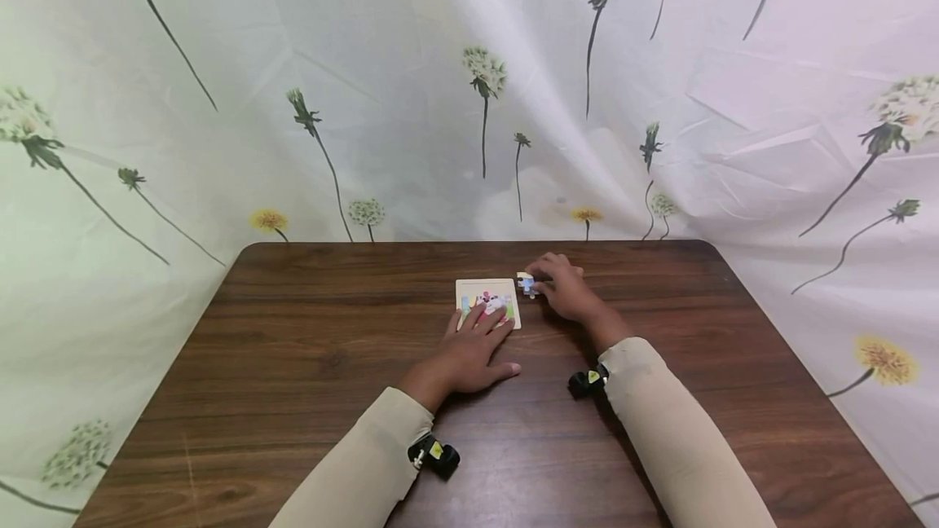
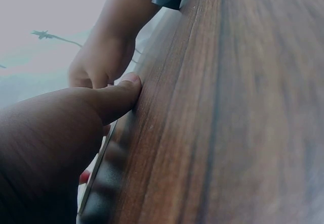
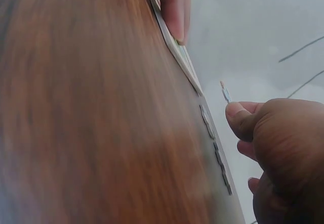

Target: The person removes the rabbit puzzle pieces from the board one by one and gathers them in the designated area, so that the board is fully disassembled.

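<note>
A small square jigsaw board (image 1: 487,287) with a pale frame and a colourful cartoon picture lies near the far side of the table. My left hand (image 1: 473,355) rests on its near part with fingers spread, covering some of the picture. In the left wrist view, the left thumb (image 2: 119,98) is stretched out beside the tabletop. Just right of the board, my right hand (image 1: 563,288) pinches a small jigsaw piece (image 3: 226,91) between thumb and fingertip, raised off the table. Blue jigsaw pieces (image 1: 526,285) show by its fingertips; held and lying ones cannot be told apart there.
Two flat jigsaw pieces, one nearer the board (image 3: 207,122) and one farther (image 3: 223,168), lie on the table in the right wrist view. The brown wooden table (image 1: 293,381) ends at a dandelion-print cloth (image 1: 411,104). Each wrist wears a black camera (image 1: 587,383).
</note>
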Action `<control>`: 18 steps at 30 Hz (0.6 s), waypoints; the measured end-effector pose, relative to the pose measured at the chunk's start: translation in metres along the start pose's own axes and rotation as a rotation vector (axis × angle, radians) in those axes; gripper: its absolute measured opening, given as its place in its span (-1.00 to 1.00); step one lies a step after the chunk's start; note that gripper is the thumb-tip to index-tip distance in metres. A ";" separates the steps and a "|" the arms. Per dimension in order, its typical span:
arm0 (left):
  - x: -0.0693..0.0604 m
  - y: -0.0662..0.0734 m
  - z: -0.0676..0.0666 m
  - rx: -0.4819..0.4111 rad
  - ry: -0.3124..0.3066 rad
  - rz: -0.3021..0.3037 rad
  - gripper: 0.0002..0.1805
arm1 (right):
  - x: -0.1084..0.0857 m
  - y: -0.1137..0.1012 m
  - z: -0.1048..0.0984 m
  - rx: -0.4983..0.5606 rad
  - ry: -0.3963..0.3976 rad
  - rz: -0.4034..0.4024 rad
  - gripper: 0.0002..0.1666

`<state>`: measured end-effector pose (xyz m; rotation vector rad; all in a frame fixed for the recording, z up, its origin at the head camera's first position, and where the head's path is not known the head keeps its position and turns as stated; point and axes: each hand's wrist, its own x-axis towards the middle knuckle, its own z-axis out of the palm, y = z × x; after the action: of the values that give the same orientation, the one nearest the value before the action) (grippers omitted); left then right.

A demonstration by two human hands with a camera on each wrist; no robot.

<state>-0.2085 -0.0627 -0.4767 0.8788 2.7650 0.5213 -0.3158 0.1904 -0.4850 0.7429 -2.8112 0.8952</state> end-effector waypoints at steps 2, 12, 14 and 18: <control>0.000 0.000 -0.001 0.008 0.005 0.001 -0.15 | -0.002 0.002 -0.002 0.004 -0.001 0.010 -0.69; -0.001 0.000 0.000 0.007 0.004 -0.006 -0.13 | -0.011 0.015 -0.012 0.010 0.010 0.054 -0.68; -0.001 0.000 0.000 0.011 0.002 -0.007 -0.13 | -0.013 0.018 -0.014 0.012 0.014 0.059 -0.67; -0.001 0.001 0.000 0.013 -0.002 -0.011 -0.12 | -0.017 0.025 -0.019 0.013 0.025 0.069 -0.67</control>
<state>-0.2077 -0.0626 -0.4768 0.8658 2.7732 0.5005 -0.3142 0.2262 -0.4868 0.6346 -2.8274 0.9272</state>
